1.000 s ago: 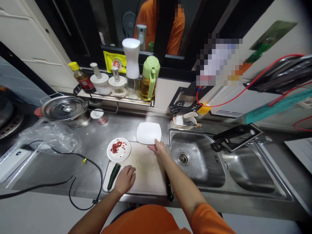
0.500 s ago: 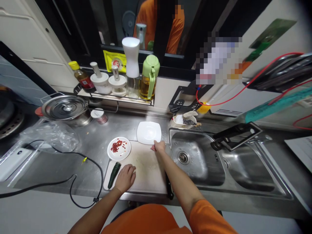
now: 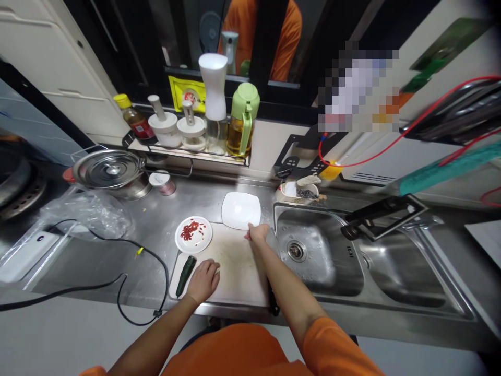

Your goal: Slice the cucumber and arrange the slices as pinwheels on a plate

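My left hand lies palm down on the pale cutting board, fingers loosely bent, nothing visible in it. Just left of it is a dark green cucumber-like piece. My right hand is at the near right corner of an empty white squarish plate, its finger and thumb at the rim; the exact grip is small in view. A round white plate with chopped red pieces overlaps the board's far left corner. The black handle of a knife shows beside my right forearm.
A double sink borders the board on the right. Seasoning jars and an oil bottle stand on a rack behind. To the left are a lidded pot, a plastic bag, a phone and a black cable.
The whole view has shifted slightly. Both hands keep nearly the same places, and the plates and the green piece have not moved on the counter.
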{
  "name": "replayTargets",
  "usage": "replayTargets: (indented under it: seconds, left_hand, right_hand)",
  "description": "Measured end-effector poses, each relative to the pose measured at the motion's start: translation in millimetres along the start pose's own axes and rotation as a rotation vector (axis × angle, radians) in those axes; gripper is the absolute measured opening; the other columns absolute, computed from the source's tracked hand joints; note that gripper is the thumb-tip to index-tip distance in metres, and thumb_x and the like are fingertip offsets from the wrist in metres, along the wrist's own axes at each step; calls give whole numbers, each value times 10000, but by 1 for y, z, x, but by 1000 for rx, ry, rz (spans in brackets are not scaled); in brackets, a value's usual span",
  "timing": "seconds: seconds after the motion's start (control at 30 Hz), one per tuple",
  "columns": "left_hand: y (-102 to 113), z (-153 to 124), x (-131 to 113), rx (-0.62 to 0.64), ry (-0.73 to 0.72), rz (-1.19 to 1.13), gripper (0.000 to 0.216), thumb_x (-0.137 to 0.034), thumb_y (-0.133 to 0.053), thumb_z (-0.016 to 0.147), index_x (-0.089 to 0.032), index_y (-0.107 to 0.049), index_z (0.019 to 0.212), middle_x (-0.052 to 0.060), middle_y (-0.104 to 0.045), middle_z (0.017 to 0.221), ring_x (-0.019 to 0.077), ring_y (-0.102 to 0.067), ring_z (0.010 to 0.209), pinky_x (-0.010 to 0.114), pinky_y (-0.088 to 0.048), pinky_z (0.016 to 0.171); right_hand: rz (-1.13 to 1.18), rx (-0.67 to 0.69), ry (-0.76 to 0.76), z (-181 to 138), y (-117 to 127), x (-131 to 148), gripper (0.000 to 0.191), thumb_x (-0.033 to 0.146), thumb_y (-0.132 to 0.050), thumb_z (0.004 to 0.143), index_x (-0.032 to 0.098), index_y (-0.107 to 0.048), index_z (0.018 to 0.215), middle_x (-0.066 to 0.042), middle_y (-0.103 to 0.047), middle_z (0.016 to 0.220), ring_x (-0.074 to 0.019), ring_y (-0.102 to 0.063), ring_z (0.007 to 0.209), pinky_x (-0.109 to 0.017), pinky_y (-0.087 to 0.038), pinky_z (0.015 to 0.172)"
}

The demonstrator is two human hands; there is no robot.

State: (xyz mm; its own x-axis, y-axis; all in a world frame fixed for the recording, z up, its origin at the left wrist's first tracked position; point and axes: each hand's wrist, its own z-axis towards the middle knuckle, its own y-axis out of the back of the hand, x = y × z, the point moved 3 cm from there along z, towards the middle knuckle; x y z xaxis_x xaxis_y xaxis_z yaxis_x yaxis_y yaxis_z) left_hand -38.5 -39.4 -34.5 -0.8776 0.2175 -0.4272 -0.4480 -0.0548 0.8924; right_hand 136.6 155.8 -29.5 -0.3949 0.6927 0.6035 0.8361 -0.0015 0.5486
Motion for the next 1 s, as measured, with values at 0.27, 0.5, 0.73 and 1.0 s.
replayTargets:
  seconds: [0.27, 0.5, 0.73, 1.0]
  left_hand:
    - [-1, -1, 2, -12, -10, 0, 217, -249, -449, 861, -182, -575, 1024, 88, -564, 971, 210, -537, 937, 368, -472, 829]
    - [-2, 0, 3, -27, -26, -37, 223, -261, -435, 876, -179, -584, 1019, 90, -569, 950, 211, -541, 939, 373, -472, 829]
    - [30, -17, 6, -108, 9, -121, 245, -259, -427, 880, -196, -578, 1063, 91, -586, 1001, 200, -542, 973, 363, -458, 878]
    - [52, -44, 56, -201, 404, 17, 340, -332, -563, 784, -179, -551, 1088, 109, -567, 1023, 271, -530, 989, 444, -436, 878]
  right_hand:
    - [-348, -80, 295, -59, 51, -23, 370, 354, -504, 859, 154, -374, 1142, -102, -643, 875, -220, -640, 792, -262, -441, 624]
    - [-894, -62, 478, -109, 86, -102, 277, 321, -437, 894, 158, -417, 1117, -131, -585, 1004, -224, -606, 880, -277, -385, 691]
    - [-962, -38, 475, -115, 81, -118, 230, 277, -394, 917, 184, -449, 1121, -117, -557, 1008, -203, -580, 909, -260, -372, 703]
    - [-899, -101, 407, -118, 82, -116, 255, 214, -375, 895, 127, -450, 1123, -145, -566, 995, -226, -598, 883, -283, -393, 692]
